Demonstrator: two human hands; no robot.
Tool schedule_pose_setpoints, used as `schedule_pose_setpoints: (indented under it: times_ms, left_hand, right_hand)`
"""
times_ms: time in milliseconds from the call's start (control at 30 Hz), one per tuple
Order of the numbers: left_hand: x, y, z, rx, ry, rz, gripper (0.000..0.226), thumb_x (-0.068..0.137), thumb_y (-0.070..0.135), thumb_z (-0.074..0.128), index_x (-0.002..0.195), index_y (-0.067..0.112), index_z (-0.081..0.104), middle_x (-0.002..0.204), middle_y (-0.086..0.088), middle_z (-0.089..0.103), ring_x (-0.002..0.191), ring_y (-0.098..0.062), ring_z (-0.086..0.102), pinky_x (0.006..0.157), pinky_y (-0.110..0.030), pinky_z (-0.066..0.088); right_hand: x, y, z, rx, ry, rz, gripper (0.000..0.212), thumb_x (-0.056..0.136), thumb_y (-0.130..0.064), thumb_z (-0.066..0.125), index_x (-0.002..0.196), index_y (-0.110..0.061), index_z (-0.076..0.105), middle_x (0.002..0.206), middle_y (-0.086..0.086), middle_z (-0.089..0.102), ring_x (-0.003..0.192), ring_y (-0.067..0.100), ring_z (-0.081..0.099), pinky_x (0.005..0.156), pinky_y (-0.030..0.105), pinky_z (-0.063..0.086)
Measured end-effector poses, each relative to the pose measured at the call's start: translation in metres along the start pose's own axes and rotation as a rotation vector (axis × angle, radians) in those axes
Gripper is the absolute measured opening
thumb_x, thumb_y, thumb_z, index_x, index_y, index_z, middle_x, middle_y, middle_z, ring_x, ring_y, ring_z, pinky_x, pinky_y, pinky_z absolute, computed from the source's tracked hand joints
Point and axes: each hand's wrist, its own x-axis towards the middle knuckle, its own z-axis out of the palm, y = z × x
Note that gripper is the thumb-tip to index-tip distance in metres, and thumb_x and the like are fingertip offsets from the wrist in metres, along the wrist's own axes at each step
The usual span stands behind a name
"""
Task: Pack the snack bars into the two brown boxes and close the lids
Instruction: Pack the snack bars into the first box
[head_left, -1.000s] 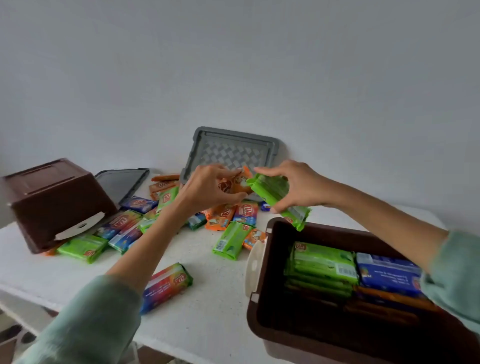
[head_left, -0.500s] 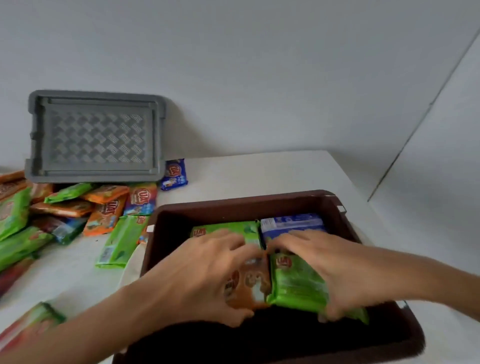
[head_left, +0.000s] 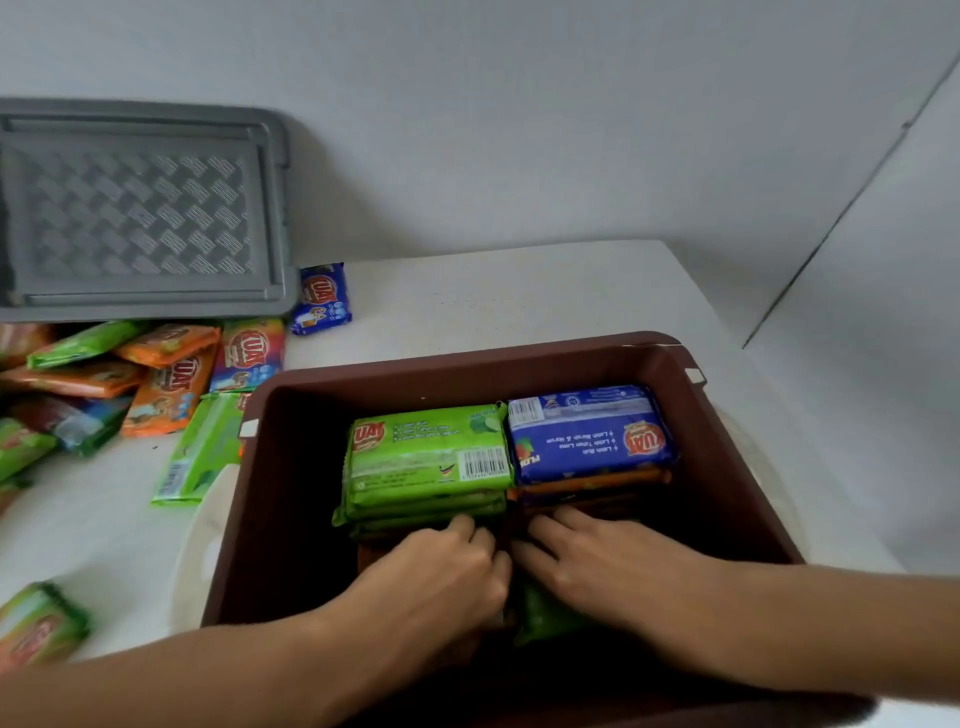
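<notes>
Head view: brown box (head_left: 519, 364) open on the white worktop (head_left: 519, 296), near the front edge, lid off. Inside, against the far wall: stack of green snack bars (head_left: 428, 460) on the left, blue snack bar (head_left: 589, 434) on the right atop orange-wrapped bars (head_left: 587, 480). Both hands lowered into the near half of the box, side by side, palms down. Left hand (head_left: 441, 571) flat, fingertips touching the near edge of the green stack; whether anything is grasped beneath cannot be told. Right hand (head_left: 608, 566) pressed on a green bar (head_left: 540, 616), of which only a corner shows between the hands; fingers extended, grasp not confirmable. Loose snack bars (head_left: 166, 374) in green, orange and blue wrappers piled on the worktop left of the box, one green bar (head_left: 200, 457) just beside its left wall. Single blue bar (head_left: 322, 299) near the wall. Grey lid (head_left: 140, 208) propped upright against the wall behind the pile. Blurred green bar (head_left: 36, 623) at lower left
</notes>
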Motion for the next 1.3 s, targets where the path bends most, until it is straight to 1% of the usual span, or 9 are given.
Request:
schedule_pose_setpoints:
  times_ms: [167, 267, 367, 767, 800, 867, 933, 1100, 1300]
  left_hand:
    - [0.003, -0.004, -0.007, -0.064, 0.007, -0.034, 0.034, 0.052, 0.040, 0.076, 0.074, 0.016, 0.066, 0.070, -0.001, 0.063, 0.055, -0.015, 0.060, 0.040, -0.018, 0.040]
    - [0.000, -0.005, -0.002, -0.096, 0.082, -0.060, 0.008, 0.061, 0.023, 0.058, 0.061, 0.019, 0.065, 0.059, 0.005, 0.059, 0.045, -0.011, 0.055, 0.029, -0.016, 0.029]
    - [0.001, -0.002, 0.010, -0.060, 0.154, -0.086, 0.031, 0.065, 0.016, 0.036, 0.058, 0.020, 0.065, 0.060, 0.006, 0.060, 0.043, -0.009, 0.053, 0.027, -0.015, 0.026]
    - [0.001, -0.006, -0.005, -0.068, 0.031, -0.098, 0.027, 0.063, 0.018, 0.039, 0.056, 0.020, 0.065, 0.054, 0.006, 0.059, 0.037, -0.006, 0.051, 0.028, -0.015, 0.028]
    - [0.001, -0.008, -0.013, -0.094, 0.007, -0.055, 0.017, 0.067, 0.019, 0.049, 0.065, 0.020, 0.066, 0.062, 0.005, 0.062, 0.044, -0.009, 0.057, 0.033, -0.017, 0.036]
    - [0.000, -0.015, -0.025, -0.211, -0.104, -0.051, 0.024, 0.078, 0.018, 0.061, 0.102, 0.012, 0.060, 0.098, -0.005, 0.063, 0.079, -0.024, 0.065, 0.062, -0.031, 0.049]
    - [-0.005, -0.027, -0.040, -0.407, -0.244, -0.104, 0.037, 0.086, 0.022, 0.058, 0.119, 0.010, 0.049, 0.117, -0.009, 0.054, 0.102, -0.030, 0.056, 0.079, -0.039, 0.044]
    - [-0.040, -0.067, -0.075, -0.736, 0.270, -0.222, 0.019, 0.081, 0.022, 0.067, 0.099, 0.013, 0.066, 0.089, 0.002, 0.066, 0.075, -0.008, 0.061, 0.070, -0.020, 0.049]
    - [-0.095, -0.155, -0.082, -0.660, 0.518, -0.621, 0.015, 0.081, 0.021, 0.068, 0.095, 0.018, 0.068, 0.085, 0.008, 0.069, 0.077, -0.002, 0.064, 0.073, -0.021, 0.053]
  right_hand:
    - [-0.001, -0.002, -0.008, -0.029, 0.035, -0.037, 0.040, 0.063, -0.019, 0.032, 0.056, -0.019, 0.071, 0.054, -0.005, 0.061, 0.041, 0.007, 0.055, 0.031, 0.015, 0.033]
    - [-0.001, -0.001, -0.011, 0.009, 0.000, -0.060, 0.035, 0.062, -0.018, 0.035, 0.055, -0.019, 0.070, 0.065, -0.002, 0.066, 0.041, 0.010, 0.056, 0.028, 0.014, 0.033]
    - [0.000, -0.002, -0.013, 0.010, -0.051, -0.058, 0.031, 0.061, -0.019, 0.039, 0.054, -0.019, 0.069, 0.064, -0.002, 0.066, 0.043, 0.010, 0.058, 0.026, 0.013, 0.029]
    - [0.007, 0.002, -0.012, -0.100, -0.090, -0.084, 0.039, 0.063, -0.019, 0.032, 0.052, -0.020, 0.069, 0.059, -0.003, 0.064, 0.048, 0.010, 0.061, 0.029, 0.013, 0.033]
    - [0.009, 0.002, -0.020, -0.064, -0.128, -0.088, 0.037, 0.067, -0.019, 0.035, 0.061, -0.021, 0.072, 0.068, -0.002, 0.067, 0.057, 0.012, 0.064, 0.034, 0.015, 0.038]
    - [0.013, 0.007, -0.039, -0.035, -0.254, -0.107, 0.032, 0.083, -0.017, 0.045, 0.108, -0.017, 0.065, 0.111, 0.005, 0.060, 0.101, 0.018, 0.061, 0.069, 0.026, 0.052]
    - [0.009, 0.014, -0.052, 0.071, -0.363, -0.134, 0.043, 0.088, -0.032, 0.052, 0.130, -0.024, 0.045, 0.132, -0.003, 0.041, 0.123, 0.016, 0.044, 0.093, 0.032, 0.043]
    - [0.038, 0.012, -0.110, 0.252, -0.041, -0.097, 0.033, 0.084, -0.050, 0.058, 0.116, -0.040, 0.061, 0.102, -0.025, 0.055, 0.089, -0.007, 0.057, 0.070, 0.008, 0.045]
    - [0.140, -0.017, -0.145, 0.301, 0.127, -0.199, 0.041, 0.086, -0.041, 0.058, 0.127, -0.039, 0.051, 0.115, -0.015, 0.054, 0.107, 0.004, 0.049, 0.089, 0.022, 0.042]
